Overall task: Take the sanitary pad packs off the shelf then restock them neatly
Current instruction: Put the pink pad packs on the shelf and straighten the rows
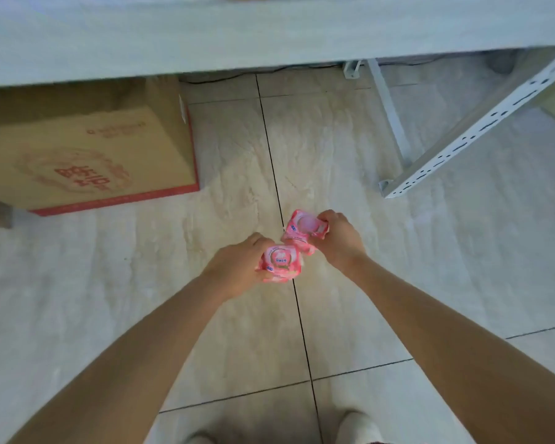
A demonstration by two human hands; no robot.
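Head view, looking down: pale tiled floor (pixel 462 267) with dark grout lines fills most of the frame. A light grey shelf board (pixel 237 33) spans the top edge. Below it on the left, a brown cardboard box (pixel 87 155) with red print and a red base strip stands on the floor. On the right, a white perforated metal upright (pixel 481 126) runs diagonally down to the floor, with a thinner white strut beside it. Both bare forearms extend forward to the centre of the frame, above the floor and clear of the shelf. Left hand (pixel 237 270): fingers curled around a pink sanitary pad pack (pixel 281 262), printed face up. Right hand (pixel 340 241): fingers closed on a second pink pack (pixel 305 230), tilted, held slightly further forward. The adjacent corners of the two packs are just beside each other; contact cannot be confirmed. A light-coloured shoe tip (pixel 359 424) shows at the bottom edge.
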